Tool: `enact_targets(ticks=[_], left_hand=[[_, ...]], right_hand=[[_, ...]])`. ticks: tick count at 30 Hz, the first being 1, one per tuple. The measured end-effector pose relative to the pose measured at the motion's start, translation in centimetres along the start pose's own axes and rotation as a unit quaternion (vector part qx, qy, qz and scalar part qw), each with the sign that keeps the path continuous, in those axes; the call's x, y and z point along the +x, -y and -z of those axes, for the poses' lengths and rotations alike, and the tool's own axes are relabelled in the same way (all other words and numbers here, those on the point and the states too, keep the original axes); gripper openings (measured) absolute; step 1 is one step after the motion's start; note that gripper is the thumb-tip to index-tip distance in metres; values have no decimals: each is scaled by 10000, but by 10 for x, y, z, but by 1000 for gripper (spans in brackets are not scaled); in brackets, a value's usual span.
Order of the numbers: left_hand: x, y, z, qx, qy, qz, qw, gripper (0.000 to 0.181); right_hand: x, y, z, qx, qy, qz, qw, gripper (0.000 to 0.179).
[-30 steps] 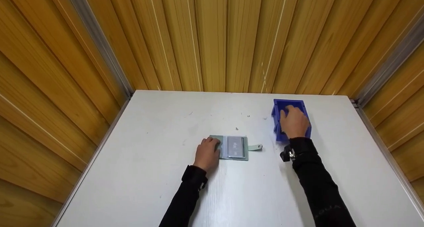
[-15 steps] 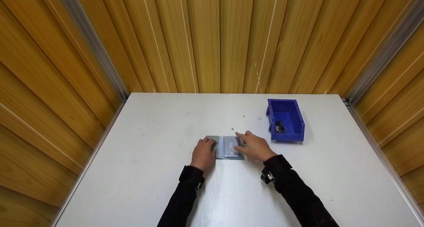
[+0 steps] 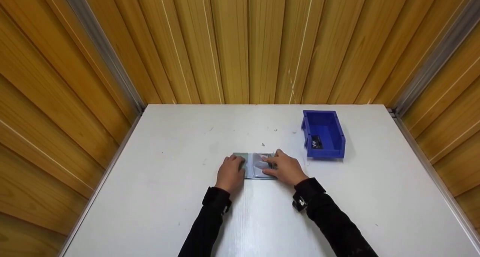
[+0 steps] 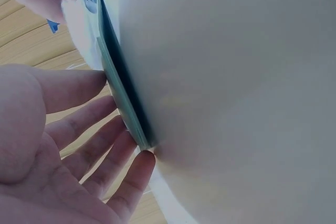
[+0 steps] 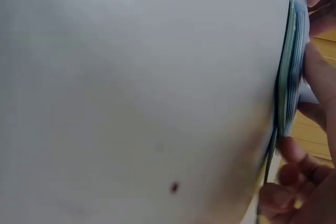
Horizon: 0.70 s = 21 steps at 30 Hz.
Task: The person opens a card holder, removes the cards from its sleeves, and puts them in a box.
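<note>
My right hand (image 3: 288, 170) has left the blue plastic bin (image 3: 325, 153), upper right, and pinches a clear plastic sleeve (image 3: 258, 167) of the unfolded pale-green card holder (image 3: 249, 168) at centre; my left hand (image 3: 229, 175), fingers spread, touches its edge; sleeve work seems begun.

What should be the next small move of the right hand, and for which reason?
Probably the right hand should turn the clear sleeve over toward the left: its thumb and finger seem to pinch the sleeve and bend it up, while the left hand rests on the left side of the open card holder, likely steadying it.
</note>
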<state>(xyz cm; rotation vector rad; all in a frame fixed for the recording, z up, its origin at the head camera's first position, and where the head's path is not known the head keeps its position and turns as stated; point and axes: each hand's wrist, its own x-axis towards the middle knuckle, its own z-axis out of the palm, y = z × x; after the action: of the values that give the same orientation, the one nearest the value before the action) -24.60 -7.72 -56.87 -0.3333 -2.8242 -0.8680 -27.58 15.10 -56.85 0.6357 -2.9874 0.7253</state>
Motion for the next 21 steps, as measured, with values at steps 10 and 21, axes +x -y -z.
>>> enact_targets(ticks=[10,21], left_hand=[[1,2,2,-157,138,80,9997,31],[9,-2,11,155,-535,42,9984,45]], right_hand=[[7,16,7,811,-545,-151,9951,20],[11,31,3,1582,162,207,9871,34]])
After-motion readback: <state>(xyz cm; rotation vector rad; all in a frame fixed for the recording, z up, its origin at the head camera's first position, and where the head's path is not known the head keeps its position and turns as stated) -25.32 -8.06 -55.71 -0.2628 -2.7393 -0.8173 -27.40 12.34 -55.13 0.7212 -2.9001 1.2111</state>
